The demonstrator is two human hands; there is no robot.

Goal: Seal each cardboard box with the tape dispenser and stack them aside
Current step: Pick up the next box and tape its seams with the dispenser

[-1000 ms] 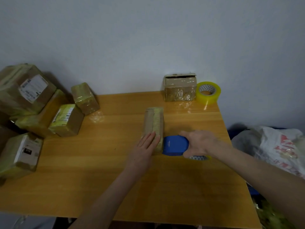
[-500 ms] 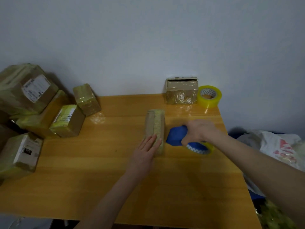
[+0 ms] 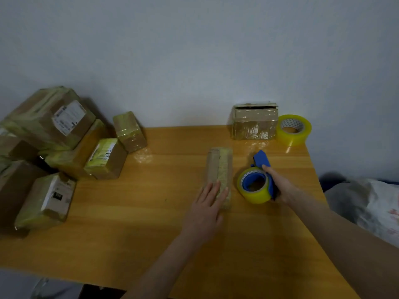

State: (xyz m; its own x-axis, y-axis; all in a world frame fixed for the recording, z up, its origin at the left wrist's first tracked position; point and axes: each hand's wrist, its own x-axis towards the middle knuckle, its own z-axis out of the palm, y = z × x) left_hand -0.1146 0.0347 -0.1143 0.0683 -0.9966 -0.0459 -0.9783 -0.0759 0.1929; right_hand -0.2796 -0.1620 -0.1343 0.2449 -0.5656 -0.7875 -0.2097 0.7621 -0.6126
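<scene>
Shipping labels (image 3: 69,116) on stacked boxes (image 3: 32,114): print too blurred to read. No legible text elsewhere.

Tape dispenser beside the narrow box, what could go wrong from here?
The left hand only presses flat on the near end of the narrow box, so it may slide or tip when tape pulls. The tape dispenser in the right hand sits close to those fingers; its cutter could catch them.
</scene>
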